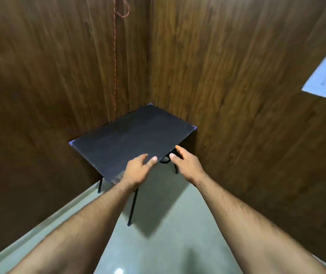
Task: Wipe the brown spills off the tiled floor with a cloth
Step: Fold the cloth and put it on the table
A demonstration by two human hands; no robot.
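Two bare hands reach to the near edge of a dark bench (130,139) set in a wood-panelled corner. I see my left hand (138,171) and right hand (185,163) with fingers relaxed, gripping nothing. Pale tiled floor (168,224) lies beneath; no cloth or spill visible.

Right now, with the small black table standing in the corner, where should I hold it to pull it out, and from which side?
Grip the black table by its near front edge, coming from the open floor side. The wooden walls close off its two far sides, so only this edge is free. The left hand and right hand already reach there; spreading them wider would likely steady it.
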